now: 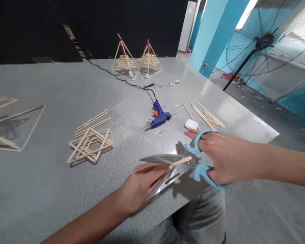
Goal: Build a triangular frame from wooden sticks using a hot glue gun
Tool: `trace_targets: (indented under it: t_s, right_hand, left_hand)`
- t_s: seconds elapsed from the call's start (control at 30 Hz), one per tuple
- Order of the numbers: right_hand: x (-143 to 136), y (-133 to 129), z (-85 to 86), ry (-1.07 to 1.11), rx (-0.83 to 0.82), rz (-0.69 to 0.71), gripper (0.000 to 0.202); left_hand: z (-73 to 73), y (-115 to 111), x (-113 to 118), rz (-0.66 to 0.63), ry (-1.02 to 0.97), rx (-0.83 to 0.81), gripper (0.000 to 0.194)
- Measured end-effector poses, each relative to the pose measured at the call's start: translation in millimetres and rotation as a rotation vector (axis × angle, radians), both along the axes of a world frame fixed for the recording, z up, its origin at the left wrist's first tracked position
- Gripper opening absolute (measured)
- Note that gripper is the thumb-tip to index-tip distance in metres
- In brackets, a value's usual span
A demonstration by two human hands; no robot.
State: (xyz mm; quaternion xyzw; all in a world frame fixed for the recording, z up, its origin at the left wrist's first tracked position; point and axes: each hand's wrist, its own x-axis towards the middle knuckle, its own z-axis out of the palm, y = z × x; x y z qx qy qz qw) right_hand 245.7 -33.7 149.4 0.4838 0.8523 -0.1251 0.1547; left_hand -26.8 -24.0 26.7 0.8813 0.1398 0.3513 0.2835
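My right hand (pixel 222 157) grips scissors (pixel 167 167) by their light blue handles, with the steel blades spread apart and pointing left. Between the blades lies a thin wooden stick (pixel 180 162), which my left hand (pixel 139 184) pinches from below, near the table's front edge. Both hands hover just over the grey table (pixel 53 189).
A blue glue gun (pixel 159 118) with a black cord lies mid-table. Loose sticks (pixel 205 115) and a small white case (pixel 191 124) are to its right. A flat stack of stick squares (pixel 90 144) lies left. Two stick pyramids (pixel 136 59) stand at the back. A floor fan (pixel 264 42) stands right.
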Motion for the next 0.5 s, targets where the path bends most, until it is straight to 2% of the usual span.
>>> trace_targets:
  t_s: [0.2, 0.4, 0.5]
  right_hand:
    - [-1.1, -0.9, 2.1, -0.005, -0.001, -0.002, 0.036]
    - [-0.8, 0.0, 1.6, -0.028, 0.006, 0.026, 0.045]
    - [-0.5, 0.3, -0.3, -0.022, 0.001, 0.011, 0.039]
  left_hand:
    - [-0.5, 1.8, -1.0, -0.009, 0.011, 0.014, 0.034]
    - [1.4, 1.3, 1.2, -0.034, -0.012, -0.028, 0.031]
    - [0.7, 0.9, 1.3, -0.036, -0.023, -0.031, 0.030]
